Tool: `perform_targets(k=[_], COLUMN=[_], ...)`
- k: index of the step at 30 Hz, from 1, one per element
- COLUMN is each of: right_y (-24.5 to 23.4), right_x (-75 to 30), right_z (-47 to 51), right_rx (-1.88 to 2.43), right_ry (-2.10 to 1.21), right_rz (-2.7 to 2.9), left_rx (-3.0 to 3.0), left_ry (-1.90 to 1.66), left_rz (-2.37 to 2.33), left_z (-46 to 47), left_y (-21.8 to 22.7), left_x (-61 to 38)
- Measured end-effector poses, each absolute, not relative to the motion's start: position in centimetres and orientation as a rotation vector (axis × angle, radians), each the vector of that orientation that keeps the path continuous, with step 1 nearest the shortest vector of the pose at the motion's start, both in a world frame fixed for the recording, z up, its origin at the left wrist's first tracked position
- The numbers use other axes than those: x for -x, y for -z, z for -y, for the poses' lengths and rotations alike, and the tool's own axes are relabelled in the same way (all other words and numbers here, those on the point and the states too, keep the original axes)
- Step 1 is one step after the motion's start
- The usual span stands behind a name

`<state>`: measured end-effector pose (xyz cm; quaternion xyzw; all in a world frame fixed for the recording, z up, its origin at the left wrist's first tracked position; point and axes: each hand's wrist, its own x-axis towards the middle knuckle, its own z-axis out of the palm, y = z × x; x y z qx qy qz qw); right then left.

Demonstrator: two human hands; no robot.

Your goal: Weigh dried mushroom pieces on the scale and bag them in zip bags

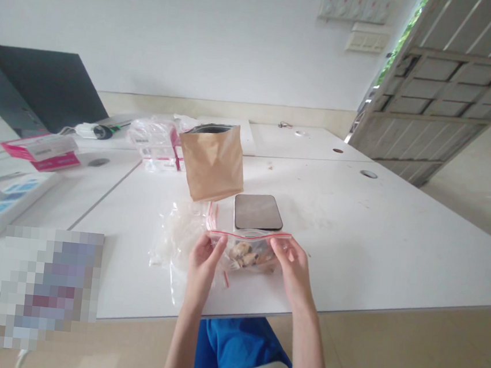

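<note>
A small clear zip bag (pixel 248 252) with a red seal strip and brownish pieces inside is held just above the white table (pixel 366 236). My left hand (pixel 205 255) pinches its left top corner. My right hand (pixel 292 262) pinches its right top corner. Right behind the bag lies a flat dark scale (pixel 257 211). An open brown paper bag (pixel 213 161) stands upright behind the scale. Several empty clear bags (pixel 177 236) lie flat to the left of my left hand.
Pink-and-white boxes (pixel 42 150) and wrapped packets (pixel 154 140) sit at the back left, near a dark monitor (pixel 41 89). A white slatted door (pixel 450 88) leans at the right. Cable holes (pixel 368 174) mark the table's far right.
</note>
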<state>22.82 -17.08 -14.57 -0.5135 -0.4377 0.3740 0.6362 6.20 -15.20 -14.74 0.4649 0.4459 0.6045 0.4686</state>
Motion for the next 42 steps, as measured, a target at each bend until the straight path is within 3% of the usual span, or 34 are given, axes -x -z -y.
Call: perform_targets(k=[10, 16, 42], right_y=[14.54, 14.74, 14.14], right_x=[-22.68, -22.58, -22.40], right_z=[17.24, 17.37, 17.62], right_rx=[1.161, 1.135, 1.106], right_ry=[-0.773, -0.792, -0.737], right_rz=[0.980, 0.928, 1.131], left_rx=[-1.103, -1.087, -0.970], left_ry=[-1.582, -1.468, -1.422], left_rz=[-1.136, -0.908, -1.017], left_z=[15.42, 15.47, 15.58], left_y=[14.55, 14.81, 14.57], left_x=[-6.14, -6.33, -6.11])
